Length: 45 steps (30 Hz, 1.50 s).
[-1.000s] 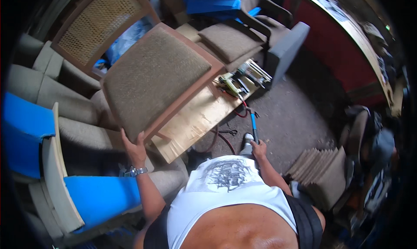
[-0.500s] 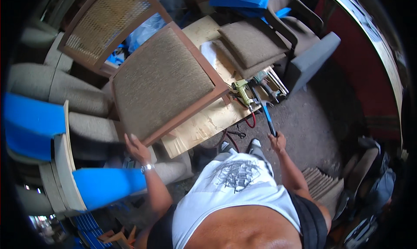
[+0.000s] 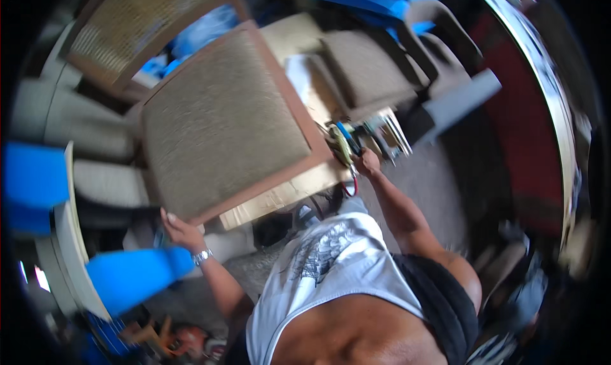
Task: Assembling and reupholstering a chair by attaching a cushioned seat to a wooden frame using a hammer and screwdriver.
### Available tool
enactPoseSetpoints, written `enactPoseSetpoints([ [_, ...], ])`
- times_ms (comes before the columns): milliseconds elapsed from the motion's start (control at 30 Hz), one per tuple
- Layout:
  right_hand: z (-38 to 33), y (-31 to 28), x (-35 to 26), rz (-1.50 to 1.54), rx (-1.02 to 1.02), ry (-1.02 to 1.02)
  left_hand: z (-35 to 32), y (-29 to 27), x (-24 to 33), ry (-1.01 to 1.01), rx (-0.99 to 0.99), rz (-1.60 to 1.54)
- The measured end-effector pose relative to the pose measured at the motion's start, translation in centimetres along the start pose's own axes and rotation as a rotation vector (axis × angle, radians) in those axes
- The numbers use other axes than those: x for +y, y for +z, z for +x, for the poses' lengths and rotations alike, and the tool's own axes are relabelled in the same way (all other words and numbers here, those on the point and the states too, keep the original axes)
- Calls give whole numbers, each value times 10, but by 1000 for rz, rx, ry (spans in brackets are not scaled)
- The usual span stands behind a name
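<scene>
A wooden chair [image 3: 223, 123] with a brown fabric seat and a woven cane back lies over a plywood-topped bench [image 3: 273, 196]. At the near left corner of its seat frame, my left hand [image 3: 184, 233] rests with fingers stretched out, touching the edge. My right hand [image 3: 368, 163] is closed around the black grip of a hammer [image 3: 346, 133] with a blue shaft. The hammer's head is lost in blur among the tools. Just beside it on the bench edge is a yellow-green air tool [image 3: 339, 147] with a red hose [image 3: 351, 188].
Brown seat cushions [image 3: 366, 69] are stacked on the bench's far side, next to a dark armchair [image 3: 439, 53]. Upholstered pieces and blue-covered panels [image 3: 137, 273] crowd the left. A dark red panel [image 3: 525, 129] stands at the right.
My right hand has brought the hammer up and left, from over the floor to the tools at the bench edge. My left hand stays at the chair's corner; the whole view has shifted.
</scene>
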State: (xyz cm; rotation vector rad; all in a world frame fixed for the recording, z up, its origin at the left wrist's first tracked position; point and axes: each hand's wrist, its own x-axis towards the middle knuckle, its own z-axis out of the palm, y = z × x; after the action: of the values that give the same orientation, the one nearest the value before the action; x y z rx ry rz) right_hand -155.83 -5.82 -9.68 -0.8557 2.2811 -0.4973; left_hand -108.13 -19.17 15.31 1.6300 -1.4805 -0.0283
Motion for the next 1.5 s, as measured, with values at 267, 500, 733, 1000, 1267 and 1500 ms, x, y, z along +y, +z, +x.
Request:
enactPoseSetpoints([
  [267,109,-3,-21,72,-151,-4,19,19,28,-20,32,116],
  [500,49,-115,-120,432,-48,-341,52,-9,67,-118,-7,173],
  [733,-95,-164,-256,533,-92,-773,114,-53,50,-451,-270,143],
  [1000,-169,-141,-295,325,6,-925,122,-99,3,-424,-422,-54],
  [1267,-206,-138,-265,541,-112,-840,59,-143,-1,-47,-346,-143],
  [1500,-225,-122,-227,689,-105,-465,-40,-130,-46,55,-220,-247],
])
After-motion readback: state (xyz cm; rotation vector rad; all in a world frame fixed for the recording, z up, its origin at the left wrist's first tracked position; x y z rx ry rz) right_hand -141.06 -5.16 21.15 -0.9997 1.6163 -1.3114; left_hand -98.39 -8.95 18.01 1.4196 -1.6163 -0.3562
